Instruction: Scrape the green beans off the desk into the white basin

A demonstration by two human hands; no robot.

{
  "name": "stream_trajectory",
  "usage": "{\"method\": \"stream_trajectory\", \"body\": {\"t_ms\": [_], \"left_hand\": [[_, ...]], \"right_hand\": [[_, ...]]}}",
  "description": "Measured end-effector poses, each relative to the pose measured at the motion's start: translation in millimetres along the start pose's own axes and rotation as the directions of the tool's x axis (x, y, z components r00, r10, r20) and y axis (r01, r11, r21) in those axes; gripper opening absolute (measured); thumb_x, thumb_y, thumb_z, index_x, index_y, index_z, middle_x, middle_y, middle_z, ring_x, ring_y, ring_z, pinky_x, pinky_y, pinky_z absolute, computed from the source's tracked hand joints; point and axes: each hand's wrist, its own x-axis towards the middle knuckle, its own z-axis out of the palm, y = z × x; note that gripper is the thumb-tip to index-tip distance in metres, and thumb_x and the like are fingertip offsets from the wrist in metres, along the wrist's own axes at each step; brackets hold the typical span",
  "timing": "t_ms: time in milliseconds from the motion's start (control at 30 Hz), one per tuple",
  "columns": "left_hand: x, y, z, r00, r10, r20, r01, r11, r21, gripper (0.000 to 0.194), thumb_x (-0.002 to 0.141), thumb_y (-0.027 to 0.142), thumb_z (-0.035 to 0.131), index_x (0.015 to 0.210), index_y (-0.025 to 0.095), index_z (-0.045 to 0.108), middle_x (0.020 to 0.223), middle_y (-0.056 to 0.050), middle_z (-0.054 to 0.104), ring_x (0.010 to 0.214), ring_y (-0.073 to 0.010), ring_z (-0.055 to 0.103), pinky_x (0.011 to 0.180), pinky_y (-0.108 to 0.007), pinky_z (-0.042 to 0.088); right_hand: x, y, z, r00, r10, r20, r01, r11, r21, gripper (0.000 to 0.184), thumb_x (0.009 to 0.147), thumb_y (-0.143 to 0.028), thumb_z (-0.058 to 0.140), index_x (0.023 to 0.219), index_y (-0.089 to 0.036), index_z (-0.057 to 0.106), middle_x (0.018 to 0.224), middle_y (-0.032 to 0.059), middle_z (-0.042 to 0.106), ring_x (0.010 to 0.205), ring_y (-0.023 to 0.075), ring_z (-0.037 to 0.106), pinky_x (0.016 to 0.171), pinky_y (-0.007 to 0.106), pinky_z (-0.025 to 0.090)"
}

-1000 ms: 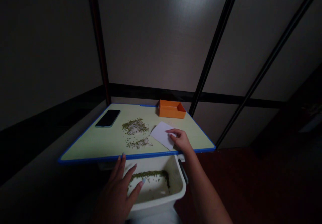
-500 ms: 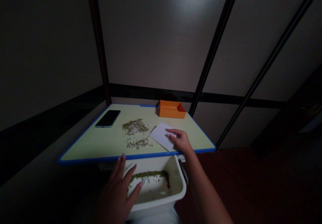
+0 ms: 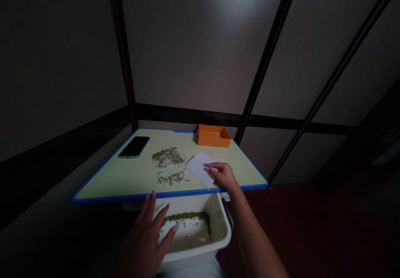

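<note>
My right hand (image 3: 223,175) rests on the near right corner of a white card (image 3: 200,168) that lies flat on the pale green table (image 3: 131,178); fingers curl onto the card and pinch its edge. Left of the card lie two small heaps of green beans mixed with white grains (image 3: 168,157), the nearer heap (image 3: 172,178) close to the table's front edge. My left hand (image 3: 146,240) is spread open with its fingers over the rim of a white bin (image 3: 215,238) below the table edge. Green beans (image 3: 186,218) lie inside the bin.
A black phone (image 3: 134,146) lies at the table's far left. An orange tray (image 3: 213,135) stands at the far edge. The table has a blue rim (image 3: 175,193). Dark panelled walls with black rails surround the table; dark reddish floor shows on the right.
My right hand has slid slightly leftward on the card, nudging it a little toward the bean heaps. The left hand and the bin have not moved.
</note>
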Motion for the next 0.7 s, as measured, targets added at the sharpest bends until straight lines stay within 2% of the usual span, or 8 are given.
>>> {"method": "stream_trajectory", "body": {"t_ms": [167, 433, 700], "left_hand": [[1.0, 0.5, -0.9, 1.0, 0.004, -0.01, -0.004, 1.0, -0.001, 0.042, 0.082, 0.044, 0.054, 0.113, 0.021, 0.068, 0.145, -0.017, 0.044, 0.132, -0.0346, 0.042, 0.097, -0.048, 0.049], [0.3, 1.0, -4.0, 0.999, 0.037, -0.026, -0.036, 0.999, 0.009, 0.043, 0.085, 0.045, 0.048, 0.113, 0.02, 0.068, 0.142, -0.02, 0.047, 0.13, -0.0364, 0.044, 0.094, -0.049, 0.051], [0.8, -0.4, -1.7, 1.0, 0.023, -0.019, -0.023, 1.0, -0.006, 0.045, 0.084, 0.047, 0.049, 0.115, 0.021, 0.067, 0.145, -0.017, 0.045, 0.133, -0.0358, 0.043, 0.096, -0.047, 0.05]], "right_hand": [[1.7, 2.9, -0.5, 0.999, 0.009, -0.038, -0.008, 1.0, 0.013, 0.03, 0.071, -0.044, 0.07, 0.09, -0.022, 0.078, 0.094, 0.0067, 0.076, 0.09, 0.0278, 0.07, 0.083, 0.045, 0.054], [2.3, 7.6, -2.1, 0.984, 0.016, -0.176, -0.006, 0.998, 0.056, 0.025, 0.072, -0.038, 0.07, 0.09, -0.022, 0.078, 0.098, 0.008, 0.076, 0.094, 0.0268, 0.069, 0.088, 0.044, 0.053], [0.6, 0.9, -1.6, 0.999, -0.021, -0.038, 0.023, 0.998, 0.055, 0.026, 0.073, -0.039, 0.069, 0.09, -0.022, 0.078, 0.098, 0.0082, 0.076, 0.095, 0.0275, 0.07, 0.089, 0.043, 0.053]]}}
